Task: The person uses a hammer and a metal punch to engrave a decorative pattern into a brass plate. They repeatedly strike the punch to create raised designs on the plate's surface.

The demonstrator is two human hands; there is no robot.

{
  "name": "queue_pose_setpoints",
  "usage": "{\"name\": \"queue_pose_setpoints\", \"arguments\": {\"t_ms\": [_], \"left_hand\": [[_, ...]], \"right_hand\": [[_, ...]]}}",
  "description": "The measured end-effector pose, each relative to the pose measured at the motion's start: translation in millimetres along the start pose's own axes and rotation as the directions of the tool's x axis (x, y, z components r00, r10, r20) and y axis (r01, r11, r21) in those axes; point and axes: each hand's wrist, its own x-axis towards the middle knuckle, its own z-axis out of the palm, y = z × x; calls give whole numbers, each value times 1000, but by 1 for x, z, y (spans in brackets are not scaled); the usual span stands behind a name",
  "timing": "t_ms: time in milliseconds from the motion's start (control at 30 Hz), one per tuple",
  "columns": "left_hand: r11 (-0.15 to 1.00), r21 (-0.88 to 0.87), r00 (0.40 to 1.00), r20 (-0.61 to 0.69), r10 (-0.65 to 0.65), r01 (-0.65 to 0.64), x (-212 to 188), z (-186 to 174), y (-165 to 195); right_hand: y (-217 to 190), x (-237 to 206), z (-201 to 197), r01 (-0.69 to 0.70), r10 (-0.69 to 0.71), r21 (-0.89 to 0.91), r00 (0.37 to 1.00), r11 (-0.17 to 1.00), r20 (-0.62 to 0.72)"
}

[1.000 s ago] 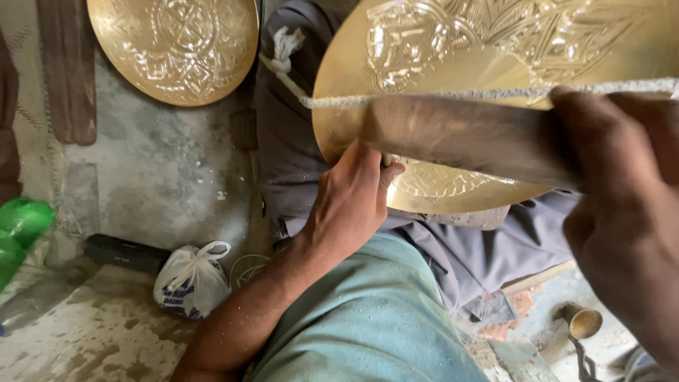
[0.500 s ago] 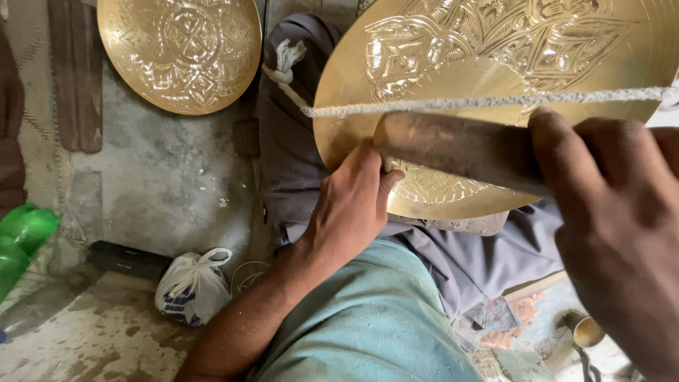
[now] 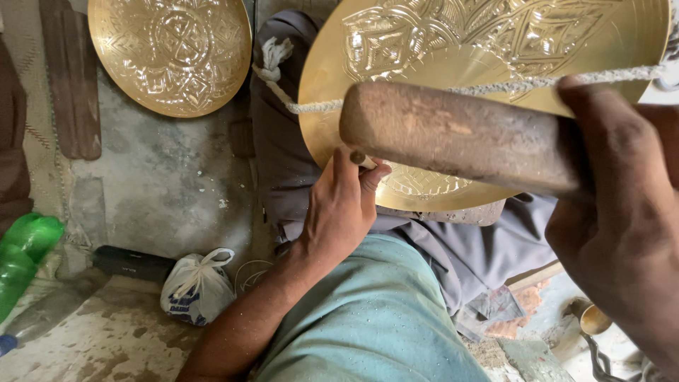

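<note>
A large engraved brass plate [image 3: 495,49] rests tilted on my lap, with a rope [image 3: 537,81] stretched across its face. My left hand [image 3: 343,209] is closed around a thin metal chisel [image 3: 363,160] whose tip stands on the plate's lower left part. My right hand [image 3: 622,219] grips a thick wooden mallet [image 3: 453,134], held close to the camera just above the chisel's head. The mallet hides the middle of the plate.
A second engraved brass plate [image 3: 170,53] leans on the grey floor at upper left. A green plastic bottle [image 3: 21,255] lies at the left edge and a knotted white plastic bag [image 3: 198,286] beside my leg. A small brass cup [image 3: 593,320] sits lower right.
The mallet has swung nearer and to the left, now filling the middle of the view above the chisel. The left hand stays on the plate with the chisel.
</note>
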Motion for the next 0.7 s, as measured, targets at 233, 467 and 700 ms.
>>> {"name": "queue_pose_setpoints", "arguments": {"t_ms": [233, 467, 700], "left_hand": [[999, 18, 999, -20, 32, -32, -3, 3, -3], [997, 83, 1000, -19, 5, -3, -8, 7, -9], [991, 116, 998, 5, 61, -61, -6, 6, -11]], "right_hand": [[-21, 7, -4, -38, 38, -131, 999, 991, 0], [-13, 1, 1, -6, 6, -1, 997, 1000, 75], [-17, 12, 2, -84, 86, 135, 996, 987, -5]]}}
